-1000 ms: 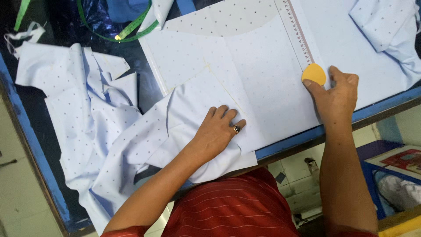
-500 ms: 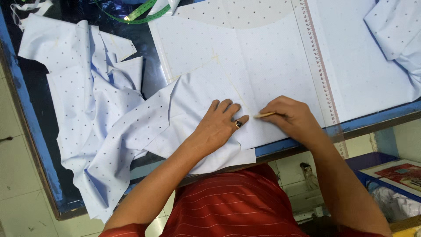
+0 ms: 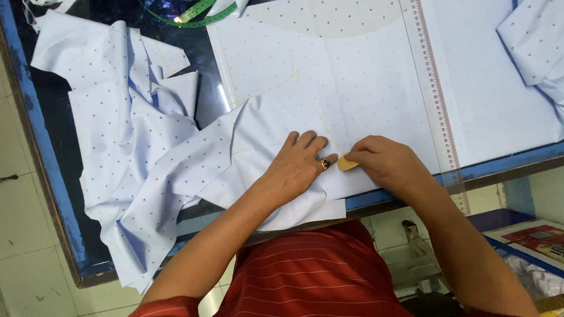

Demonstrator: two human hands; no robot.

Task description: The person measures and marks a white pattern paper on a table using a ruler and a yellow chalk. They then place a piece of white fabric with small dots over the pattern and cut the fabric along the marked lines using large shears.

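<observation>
My left hand (image 3: 298,163) lies flat, fingers spread, on a pale blue dotted fabric piece (image 3: 267,126) near the table's front edge; a ring is on one finger. My right hand (image 3: 385,162) pinches a yellow tailor's chalk (image 3: 346,164) and holds its edge against the fabric just right of my left fingers. A faint yellow chalk line (image 3: 311,103) runs across the cloth from the hands toward the back. The larger flat fabric panel (image 3: 352,70) lies beneath, spread over the table.
A long clear ruler (image 3: 435,100) lies along the panel's right side. Loose dotted fabric (image 3: 123,129) is heaped at the left, more (image 3: 537,47) at the far right. A green tape measure (image 3: 194,13) lies at the back. The blue table edge (image 3: 505,161) runs in front.
My right hand came from the ruler's near end leftward to beside my left hand, bringing the chalk down onto the fabric. My left hand has stayed pressed in place.
</observation>
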